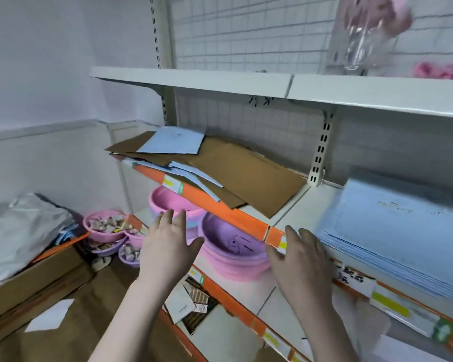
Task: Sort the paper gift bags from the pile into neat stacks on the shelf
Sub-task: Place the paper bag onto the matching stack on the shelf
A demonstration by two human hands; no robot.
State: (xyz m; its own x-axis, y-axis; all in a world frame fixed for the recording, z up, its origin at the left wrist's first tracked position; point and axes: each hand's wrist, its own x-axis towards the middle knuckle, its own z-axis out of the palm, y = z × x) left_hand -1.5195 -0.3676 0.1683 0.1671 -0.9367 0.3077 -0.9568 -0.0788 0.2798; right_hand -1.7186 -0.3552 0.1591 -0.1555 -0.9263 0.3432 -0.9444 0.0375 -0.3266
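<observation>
Both hands, the left hand (pixel 168 240) and right hand (pixel 300 254), hover empty with fingers spread before the orange-edged white shelf (pixel 249 220), which holds a messy brown-and-blue paper bag pile (pixel 220 163) and a neat pale-blue bag stack (pixel 392 231).

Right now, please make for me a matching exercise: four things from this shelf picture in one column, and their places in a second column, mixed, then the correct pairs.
Things:
1. messy pile of brown and blue bags
2. neat stack of light blue bags
3. purple basin
4. clear plastic bag

Places:
A. top shelf, at the right
B. middle shelf, left part
C. lower shelf, under the orange edge strip
D. middle shelf, right part

Pairs: 1-B, 2-D, 3-C, 4-A
</observation>
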